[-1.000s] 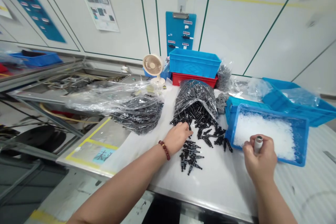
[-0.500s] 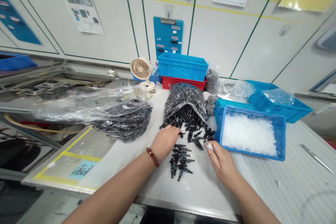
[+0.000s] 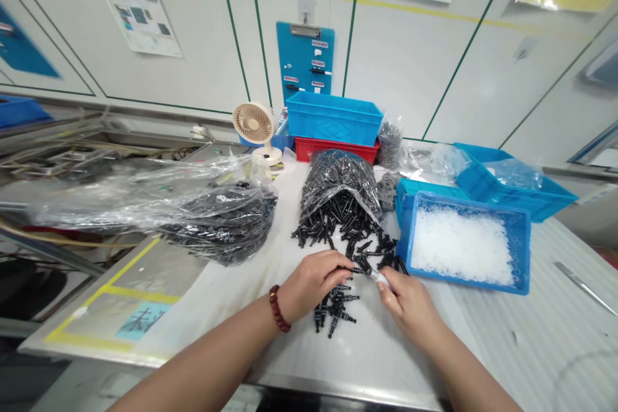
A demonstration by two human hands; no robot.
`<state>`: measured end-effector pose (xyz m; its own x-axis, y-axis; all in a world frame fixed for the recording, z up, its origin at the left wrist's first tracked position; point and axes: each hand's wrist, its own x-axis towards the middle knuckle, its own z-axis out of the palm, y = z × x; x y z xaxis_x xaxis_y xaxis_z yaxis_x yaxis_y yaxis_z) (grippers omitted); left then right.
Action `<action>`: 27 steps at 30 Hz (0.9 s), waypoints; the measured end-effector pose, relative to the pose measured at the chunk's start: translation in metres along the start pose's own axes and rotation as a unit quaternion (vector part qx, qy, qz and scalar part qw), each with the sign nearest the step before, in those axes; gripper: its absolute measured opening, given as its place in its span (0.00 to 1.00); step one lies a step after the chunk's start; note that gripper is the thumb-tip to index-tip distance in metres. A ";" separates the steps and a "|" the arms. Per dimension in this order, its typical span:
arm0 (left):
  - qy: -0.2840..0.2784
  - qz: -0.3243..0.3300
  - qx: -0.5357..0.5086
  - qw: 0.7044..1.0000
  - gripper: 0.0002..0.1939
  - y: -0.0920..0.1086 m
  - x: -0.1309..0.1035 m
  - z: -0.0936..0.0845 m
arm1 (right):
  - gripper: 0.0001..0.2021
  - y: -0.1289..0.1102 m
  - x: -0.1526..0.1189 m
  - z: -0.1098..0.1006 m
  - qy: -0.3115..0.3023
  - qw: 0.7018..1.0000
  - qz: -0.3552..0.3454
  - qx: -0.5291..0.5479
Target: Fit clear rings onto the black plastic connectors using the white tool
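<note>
My left hand (image 3: 317,278), with a beaded bracelet on its wrist, pinches a small black part (image 3: 356,270) at the middle of the table. Facing it, my right hand (image 3: 404,297) is closed on a small white tool (image 3: 378,277), whose tip meets the end of that part. Just below my left hand lies a pile of black parts with pale rings (image 3: 338,310). Behind both hands, loose black parts spill from an open clear bag (image 3: 340,174).
A blue bin (image 3: 524,251) of small white rings stands at the right, with tweezers (image 3: 584,286) beyond it. Another bag of black parts (image 3: 226,222) lies left. A fan (image 3: 253,123), stacked blue (image 3: 333,119) and red bins (image 3: 309,150) stand at the back.
My left hand has moved right and toward me with a black part, up to the white tool. My right hand has shifted slightly, and the tool now meets the part.
</note>
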<state>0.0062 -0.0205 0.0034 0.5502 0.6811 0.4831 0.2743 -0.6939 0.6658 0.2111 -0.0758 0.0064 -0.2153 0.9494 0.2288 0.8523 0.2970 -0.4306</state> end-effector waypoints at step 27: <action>-0.093 0.013 0.034 0.995 0.08 -0.004 -0.003 0.005 | 0.09 -0.004 0.000 0.007 -0.064 0.992 -0.015 -0.112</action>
<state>0.0073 -0.0209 -0.0036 0.6929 0.6113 0.3824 0.3062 -0.7296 0.6115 0.2037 -0.0764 0.0018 -0.2875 0.9502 0.1203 0.9262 0.3079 -0.2178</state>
